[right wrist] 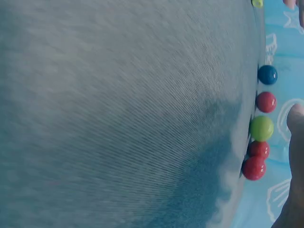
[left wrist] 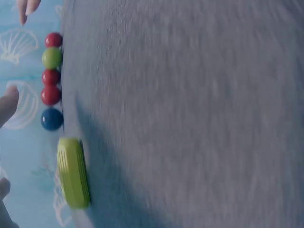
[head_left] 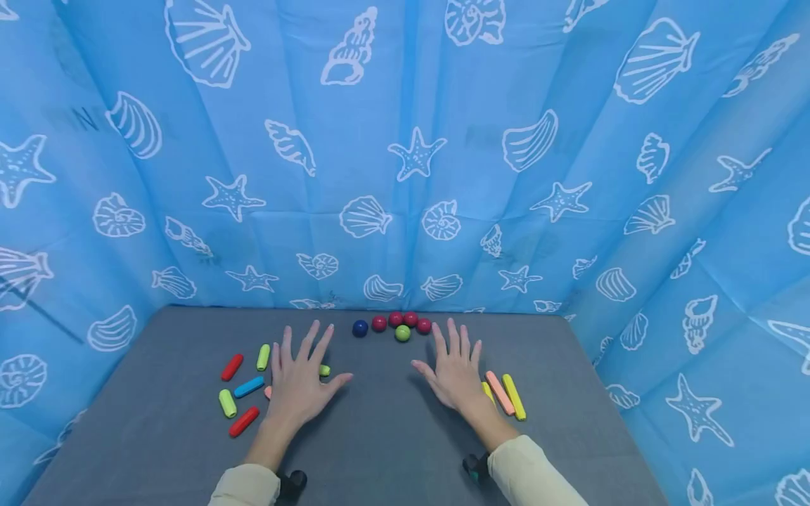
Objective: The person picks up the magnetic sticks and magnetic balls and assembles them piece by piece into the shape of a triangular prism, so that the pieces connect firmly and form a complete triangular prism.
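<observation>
Close to the person, 2 pale sleeves (head_left: pixel 538 472) lead to the left hand (head_left: pixel 299 390) and right hand (head_left: pixel 457 376), held over a grey tabletop (head_left: pixel 380 436). Each hand's fingers are spread wide and pinch nothing. By the left hand lie 2 red sticks (head_left: pixel 244 422), 1 blue stick (head_left: pixel 249 386), 3 green sticks (head_left: pixel 228 403) and 1 pink stick (head_left: pixel 268 392), mostly hidden. By the right hand lie 2 yellow sticks (head_left: pixel 515 397) and 1 longer pink stick (head_left: pixel 500 392). The sticks look light and stiff and might snap, so a soft pinch around the middle should be best. Farther back sit 1 green ball (head_left: pixel 402 333), 4 red balls (head_left: pixel 379 323) and 1 blue ball (head_left: pixel 360 328). They look hard, shiny and maybe slippery, and could roll, so hold each on 2 sides. Behind everything hangs a blue curtain (head_left: pixel 380 126) with white shells (head_left: pixel 364 216).
</observation>
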The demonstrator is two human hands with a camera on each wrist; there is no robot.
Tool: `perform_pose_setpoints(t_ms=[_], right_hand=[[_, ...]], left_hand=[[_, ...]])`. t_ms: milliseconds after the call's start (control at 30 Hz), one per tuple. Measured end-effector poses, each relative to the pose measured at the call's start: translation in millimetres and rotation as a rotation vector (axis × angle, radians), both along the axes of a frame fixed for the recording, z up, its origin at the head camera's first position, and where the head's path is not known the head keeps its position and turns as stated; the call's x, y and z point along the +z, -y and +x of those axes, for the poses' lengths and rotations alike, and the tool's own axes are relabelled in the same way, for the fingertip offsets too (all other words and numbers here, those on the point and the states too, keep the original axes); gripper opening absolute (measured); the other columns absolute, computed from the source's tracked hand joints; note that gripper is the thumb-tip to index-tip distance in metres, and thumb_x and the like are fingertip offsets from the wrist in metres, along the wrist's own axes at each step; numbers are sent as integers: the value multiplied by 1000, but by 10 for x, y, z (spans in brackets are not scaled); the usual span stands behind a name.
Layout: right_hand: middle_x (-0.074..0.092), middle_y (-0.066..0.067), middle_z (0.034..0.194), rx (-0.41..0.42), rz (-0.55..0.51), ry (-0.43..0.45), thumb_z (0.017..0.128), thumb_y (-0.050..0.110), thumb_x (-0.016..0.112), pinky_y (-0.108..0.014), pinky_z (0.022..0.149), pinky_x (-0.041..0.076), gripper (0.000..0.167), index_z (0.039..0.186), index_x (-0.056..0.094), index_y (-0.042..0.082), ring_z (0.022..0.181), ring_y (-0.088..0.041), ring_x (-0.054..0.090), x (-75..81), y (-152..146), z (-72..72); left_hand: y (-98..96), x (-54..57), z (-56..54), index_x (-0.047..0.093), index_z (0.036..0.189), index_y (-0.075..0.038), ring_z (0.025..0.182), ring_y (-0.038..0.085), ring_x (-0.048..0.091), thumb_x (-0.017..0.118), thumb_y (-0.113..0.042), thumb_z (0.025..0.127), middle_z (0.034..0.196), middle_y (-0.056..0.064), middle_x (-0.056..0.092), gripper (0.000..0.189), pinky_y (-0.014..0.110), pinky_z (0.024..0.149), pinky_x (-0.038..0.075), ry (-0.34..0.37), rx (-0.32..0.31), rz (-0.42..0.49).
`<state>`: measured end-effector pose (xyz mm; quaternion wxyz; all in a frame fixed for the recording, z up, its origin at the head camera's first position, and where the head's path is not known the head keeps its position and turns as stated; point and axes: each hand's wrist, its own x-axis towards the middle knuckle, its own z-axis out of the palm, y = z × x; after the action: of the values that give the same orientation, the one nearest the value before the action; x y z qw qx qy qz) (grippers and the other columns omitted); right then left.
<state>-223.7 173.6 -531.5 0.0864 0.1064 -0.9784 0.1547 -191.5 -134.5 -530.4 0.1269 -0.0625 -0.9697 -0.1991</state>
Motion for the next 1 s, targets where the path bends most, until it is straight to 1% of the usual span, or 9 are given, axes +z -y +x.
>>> perform_pose_setpoints(t_ms=[133,233,300,400,467,567,700,867,1000], right_hand=[[18,-22,168,19,-78,57,96,59,61,-74,118,22,89,161,22,13,154,-48,19,19,21,-149],[18,-21,167,18,-150,121,96,50,66,-70,116,30,88,162,22,12,153,-46,22,30,39,-252],[17,-20,167,16,-183,154,96,47,68,-67,116,32,87,162,22,11,152,-45,24,22,46,-314],[21,-22,165,21,-226,160,97,40,69,-64,117,34,84,161,25,10,150,-45,28,2,49,-405],[23,-22,163,22,-254,153,97,37,70,-62,118,35,81,160,27,9,148,-44,31,-13,51,-460],[29,-22,159,7,-284,133,97,33,71,-61,117,36,76,158,32,8,146,-44,35,-39,58,-527],[40,-20,155,-28,-282,120,98,33,70,-61,112,38,68,155,40,10,140,-42,42,-60,73,-565],[47,-15,153,-62,-280,131,98,33,68,-60,107,41,57,151,50,21,135,-40,47,-69,100,-568],[56,-14,146,-80,-287,116,98,30,69,-57,102,43,49,144,56,20,128,-38,51,-60,127,-576]], left_hand=[[141,29,2,26,162,-29,154,52,9,76,-62,83,168,10,30,99,75,118,7,22,1,39],[233,38,5,27,162,-26,153,51,11,77,-58,84,165,11,36,98,75,118,8,68,2,56],[282,42,11,31,161,-24,152,51,13,79,-52,85,162,12,41,94,74,118,7,99,4,81],[343,42,6,40,157,-17,150,51,18,78,-42,89,153,16,51,82,73,118,5,125,2,94],[369,37,-9,45,153,-14,148,50,22,77,-35,91,147,17,57,73,73,118,5,132,-4,85],[386,18,-46,51,148,-12,147,50,26,75,-27,94,142,17,60,61,73,118,5,146,-24,68],[385,2,-90,60,140,-11,146,48,27,72,-23,96,140,15,62,47,72,117,8,186,-40,61],[369,-7,-136,70,127,-10,143,44,31,73,-22,95,136,11,64,35,69,115,14,218,-38,32],[349,-2,-183,74,118,-12,140,42,35,76,-22,93,133,10,66,28,68,115,17,225,-27,-11]])
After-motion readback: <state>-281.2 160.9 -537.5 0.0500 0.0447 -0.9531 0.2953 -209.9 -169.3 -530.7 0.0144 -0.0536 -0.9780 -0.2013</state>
